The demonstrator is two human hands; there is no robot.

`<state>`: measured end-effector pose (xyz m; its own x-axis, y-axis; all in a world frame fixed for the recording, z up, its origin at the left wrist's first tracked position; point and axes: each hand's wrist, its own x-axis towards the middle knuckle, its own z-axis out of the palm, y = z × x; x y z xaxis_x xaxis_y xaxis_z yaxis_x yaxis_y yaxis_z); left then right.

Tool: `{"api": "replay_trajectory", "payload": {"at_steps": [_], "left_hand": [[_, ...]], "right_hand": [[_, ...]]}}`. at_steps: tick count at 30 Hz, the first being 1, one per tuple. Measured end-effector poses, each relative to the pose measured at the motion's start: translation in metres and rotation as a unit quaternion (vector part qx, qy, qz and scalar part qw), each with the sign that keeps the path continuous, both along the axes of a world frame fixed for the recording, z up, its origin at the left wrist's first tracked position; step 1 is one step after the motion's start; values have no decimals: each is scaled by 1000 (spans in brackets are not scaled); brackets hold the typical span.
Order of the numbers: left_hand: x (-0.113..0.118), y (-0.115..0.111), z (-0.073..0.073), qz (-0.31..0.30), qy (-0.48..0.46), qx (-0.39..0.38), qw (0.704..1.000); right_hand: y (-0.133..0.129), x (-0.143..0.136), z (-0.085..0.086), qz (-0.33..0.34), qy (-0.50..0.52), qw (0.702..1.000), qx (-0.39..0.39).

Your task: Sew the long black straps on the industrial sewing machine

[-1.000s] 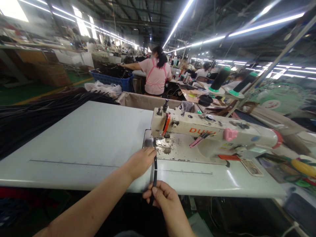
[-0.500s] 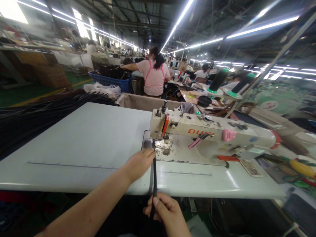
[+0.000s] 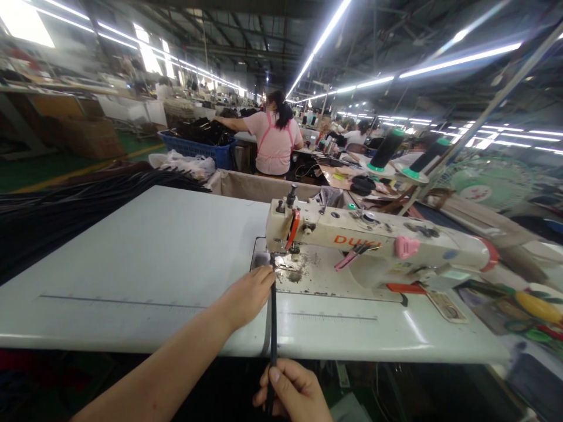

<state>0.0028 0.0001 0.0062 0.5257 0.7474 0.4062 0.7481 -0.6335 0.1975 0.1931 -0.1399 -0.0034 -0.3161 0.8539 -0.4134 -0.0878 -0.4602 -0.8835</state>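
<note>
Strap (image 3: 273, 322), pinched in right grip (image 3: 297, 388), left grip (image 3: 247, 298) farther along

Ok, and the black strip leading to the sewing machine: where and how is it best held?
Probably by the length beyond the near edge of the table, pinched across its width from the right, as the right grip does. The black strip is narrow and off the tabletop there, leaving both sides reachable; farther up, the left grip and sewing machine crowd it.

Bright o/h tubes (image 3: 318, 47), tbl (image 3: 145, 252) glare, blurry edges
</note>
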Motion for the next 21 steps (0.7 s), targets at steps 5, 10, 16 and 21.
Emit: {"api": "replay_trajectory", "payload": {"at_steps": [5,10,16,21], "left_hand": [[0,0,-1,0,29,12,1000],[-1,-2,1,-18,74,15,997],[-1,-3,1,-18,58,22,998],[-2,-3,1,-14,53,24,998]], "right_hand": [[-1,2,-2,5,-4,1000,2],[1,3,-4,24,-4,998,51],[2,3,-3,61,-2,992,114],[2,7,2,97,-38,978,180]]}}
